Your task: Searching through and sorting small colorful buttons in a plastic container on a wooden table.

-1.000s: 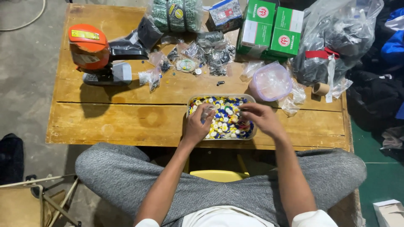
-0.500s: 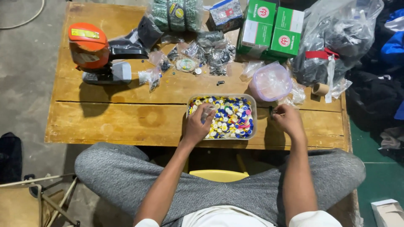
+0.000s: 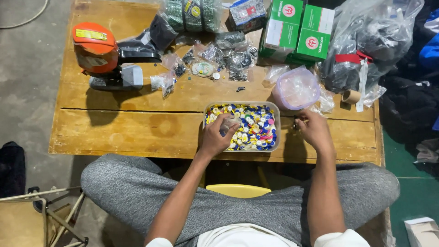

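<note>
A clear rectangular tray (image 3: 276, 128) full of small coloured buttons sits near the front edge of a worn wooden table (image 3: 137, 128). My left hand (image 3: 218, 135) rests in the tray's left part, fingers curled among the buttons. My right hand (image 3: 313, 129) hovers over the bare wood just right of the tray, its fingertips pinched around a small dark piece that is too small to identify.
An orange and grey press tool (image 3: 103, 57) stands at the back left. Small plastic bags (image 3: 228, 55), two green boxes (image 3: 299, 29), a clear lidded tub (image 3: 296, 88), a large bag (image 3: 366, 45) and a tape roll (image 3: 351, 96) crowd the back and right.
My right hand has left the tray and moved right onto the table beside it, pinching something small. My left hand has stayed in the tray.
</note>
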